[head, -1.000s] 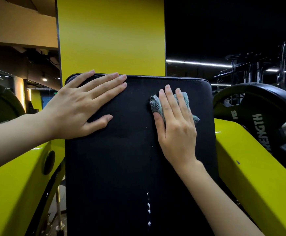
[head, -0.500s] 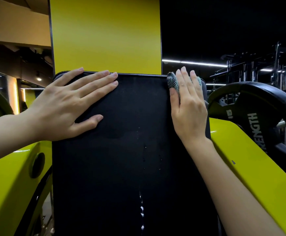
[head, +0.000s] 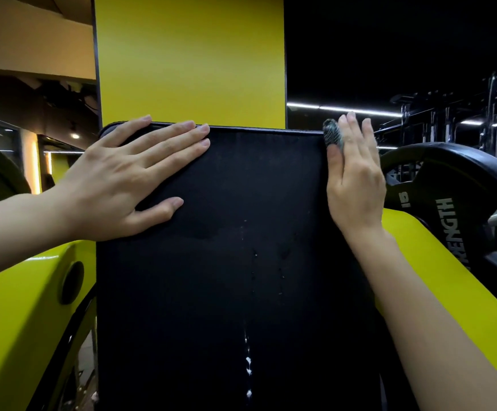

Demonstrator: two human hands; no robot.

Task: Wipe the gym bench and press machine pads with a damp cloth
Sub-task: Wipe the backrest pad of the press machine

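The black rectangular padded backrest point(head: 241, 262) of the press machine fills the middle of the view, upright and facing the person. It is the largest thing here, and there is one of it. Above the pad's top edge rises one broad yellow column point(head: 188, 60). Two glossy yellow frame arms flank the pad, one left of it point(head: 19, 307) and one right of it point(head: 448, 292). One black round weight plate point(head: 454, 218) with white lettering stands just beyond the pad's right side. A dark curved shape to the pad's left may be a second plate, but the light there is too dim to tell.

Two bare hands work on the pad. The left hand point(head: 122, 185) lies flat on its upper left face with fingers spread and straight, gripping nothing, and has stayed there to brace. The right hand point(head: 355, 179) has moved: a second ago it pressed the cloth on the pad's upper face right of centre, and now it is turned over the pad's upper right corner. Its fingers are straight, pressing the one small grey-green bunched cloth point(head: 331, 134) against that corner.

So the stroke has run off the face and onto the edge. I judge the top band nearly done, with the lower face left. A few white specks point(head: 248, 363) sit in a line low on the pad's centre, unwiped.
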